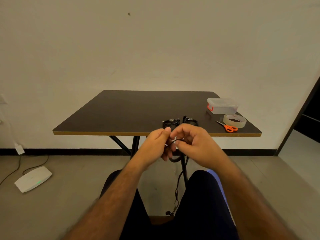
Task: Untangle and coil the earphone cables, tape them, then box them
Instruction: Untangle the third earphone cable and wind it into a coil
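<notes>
A: What's the setting?

B: A dark, matte, square worktop (129,110) with a pale wooden edge stands against a plain cream wall, on black metal legs over a grey floor. A white, rounded device (32,179) with a green light lies on the floor at the left.

A: And the hands?

B: Both are raised just in front of the near worktop edge, fingers curled. The left hand (155,144) and the right hand (194,142) pinch a thin black earphone cable (176,158), looped between them; its tail hangs down between the knees.

A: What's on the worktop?

B: Two coiled black cable bundles (180,121) near the front edge. At the right, a clear plastic box (222,105) with a red clasp, a glossy roll of clear tape (234,120), and orange-handled scissors (228,127) beside it.
</notes>
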Tool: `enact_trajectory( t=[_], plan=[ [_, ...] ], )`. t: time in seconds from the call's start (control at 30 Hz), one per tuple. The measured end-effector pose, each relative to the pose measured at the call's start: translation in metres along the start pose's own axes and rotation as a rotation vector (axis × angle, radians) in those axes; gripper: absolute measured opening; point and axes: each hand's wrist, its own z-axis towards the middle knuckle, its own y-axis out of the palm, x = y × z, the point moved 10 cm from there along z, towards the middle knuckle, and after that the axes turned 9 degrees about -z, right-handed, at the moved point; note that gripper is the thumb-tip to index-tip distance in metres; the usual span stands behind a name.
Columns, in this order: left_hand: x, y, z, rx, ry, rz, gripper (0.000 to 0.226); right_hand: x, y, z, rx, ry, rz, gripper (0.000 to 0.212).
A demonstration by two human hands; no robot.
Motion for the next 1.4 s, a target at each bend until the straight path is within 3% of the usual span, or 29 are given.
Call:
enact_trajectory(
  t=[0.13, 0.33, 0.6, 0.9, 1.07, 1.4],
  plan=[
    [-0.007, 0.022, -0.004, -0.157, -0.096, -0.12, 0.041, -0.001, -0.014, 0.011, 0.04, -0.056, 0.048, 0.025],
    [-0.008, 0.031, -0.007, -0.255, -0.234, -0.406, 0.043, 0.007, -0.02, 0.019, 0.136, -0.089, 0.308, 0.019],
    [0.004, 0.042, -0.012, -0.344, -0.239, -0.652, 0.041, 0.019, -0.006, 0.021, 0.167, -0.007, 0.471, 0.02],
    [0.018, 0.03, -0.006, -0.208, -0.07, -0.718, 0.037, 0.031, 0.039, 0.004, 0.085, 0.147, 0.648, 0.024],
    [0.028, 0.021, -0.004, -0.12, 0.051, -0.628, 0.036, 0.035, 0.058, -0.008, 0.021, 0.22, 0.676, 0.02],
    [0.038, -0.009, -0.003, 0.093, 0.245, -0.347, 0.038, 0.032, 0.082, -0.027, -0.236, 0.236, 0.459, 0.02]
  ],
)
